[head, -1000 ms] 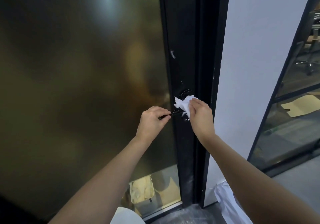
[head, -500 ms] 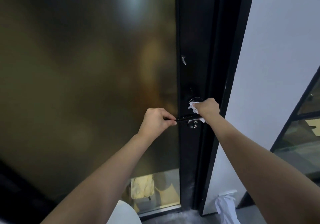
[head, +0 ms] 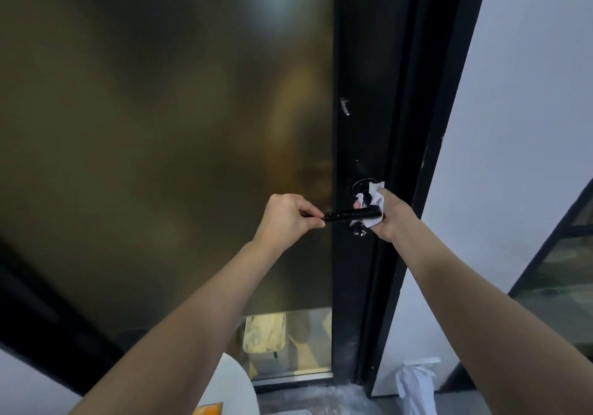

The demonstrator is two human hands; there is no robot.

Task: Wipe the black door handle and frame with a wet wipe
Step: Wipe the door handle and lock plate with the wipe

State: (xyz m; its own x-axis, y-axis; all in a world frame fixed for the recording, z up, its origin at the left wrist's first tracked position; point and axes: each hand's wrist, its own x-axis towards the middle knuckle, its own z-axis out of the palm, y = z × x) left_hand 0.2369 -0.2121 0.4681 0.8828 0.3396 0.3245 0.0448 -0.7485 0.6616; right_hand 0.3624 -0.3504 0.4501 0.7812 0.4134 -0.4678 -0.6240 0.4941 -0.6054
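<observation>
Since a second ago, wipe [head: 373, 203] slid from the round base down onto the inner end of the handle [head: 349, 214], now wrapped round it at 3 o'clock of the lever — handle wiping well under way, frame [head: 398, 158] likely untouched yet. Left hand [head: 288, 215] still pinching the lever's free end at 9 o'clock, steadying it level. Right hand [head: 390, 217] clenched on the wipe, forearm reaching up from 5 o'clock, wrist bent inward.

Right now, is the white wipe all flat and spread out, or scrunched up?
Scrunched up. The wet wipe is bunched in the right hand, creased corners poking above it, pressed against the inner end of the black door handle.
</observation>
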